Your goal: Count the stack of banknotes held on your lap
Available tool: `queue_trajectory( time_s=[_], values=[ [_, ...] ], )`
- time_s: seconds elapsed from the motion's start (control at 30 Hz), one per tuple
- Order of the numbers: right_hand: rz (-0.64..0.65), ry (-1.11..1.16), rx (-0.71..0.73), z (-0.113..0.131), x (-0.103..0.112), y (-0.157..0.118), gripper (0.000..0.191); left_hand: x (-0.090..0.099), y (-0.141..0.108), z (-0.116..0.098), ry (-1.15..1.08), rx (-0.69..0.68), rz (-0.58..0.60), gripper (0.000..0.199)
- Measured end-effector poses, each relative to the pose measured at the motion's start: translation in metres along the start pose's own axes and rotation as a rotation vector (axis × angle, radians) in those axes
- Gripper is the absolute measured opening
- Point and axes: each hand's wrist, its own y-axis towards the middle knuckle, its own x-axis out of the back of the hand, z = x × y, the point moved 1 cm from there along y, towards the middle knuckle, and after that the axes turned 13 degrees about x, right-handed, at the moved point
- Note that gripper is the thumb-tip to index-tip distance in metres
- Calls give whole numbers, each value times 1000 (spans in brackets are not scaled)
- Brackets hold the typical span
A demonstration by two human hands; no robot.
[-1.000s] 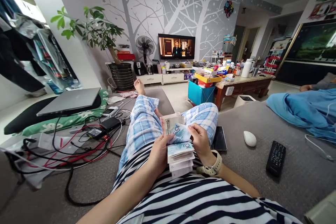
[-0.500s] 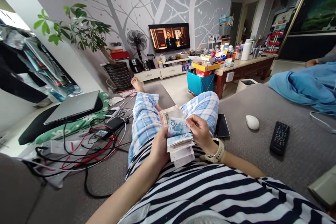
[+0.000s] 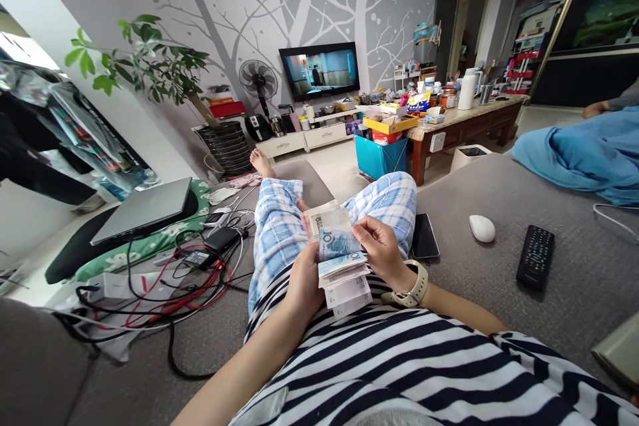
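Observation:
A fanned stack of banknotes (image 3: 342, 269) is held over my lap, with a blue 10 note (image 3: 337, 243) near its top and paler notes hanging toward my striped shirt. My left hand (image 3: 305, 279) is closed around the stack's left side. My right hand (image 3: 382, 246), with a watch (image 3: 417, 285) on the wrist, pinches the right edge of the blue note between thumb and fingers. Beyond the blue note, brownish and pinkish notes stick out toward my knees.
On the grey sofa (image 3: 464, 319) to the right are a phone (image 3: 425, 237), a white mouse (image 3: 482, 229), a remote (image 3: 536, 258) and a blue cloth (image 3: 579, 156). Tangled cables (image 3: 200, 293) and a laptop (image 3: 144, 208) lie left. Another person's hand (image 3: 596, 108) shows far right.
The view has shifted slightly, and the television picture is different. Both hands keep their hold on the notes, nearly unmoved.

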Motion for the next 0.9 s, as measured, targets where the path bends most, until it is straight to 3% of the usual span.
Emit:
queue_trajectory(
  time_s=[0.2,0.4,0.5,0.73,0.9],
  values=[
    [23,11,-18,3,0,0,34,0,-3,-1,-20,-2,-71,3],
    [56,65,-46,6,-1,-1,43,-2,-5,-2,-9,19,57,14],
    [83,118,-49,6,-2,-2,49,-1,-5,-2,-15,32,64,21],
    [-87,65,-102,-8,0,2,41,6,2,0,12,-26,125,24],
    [-91,93,-217,-15,-1,3,36,7,2,2,25,-24,160,27]
  ],
)
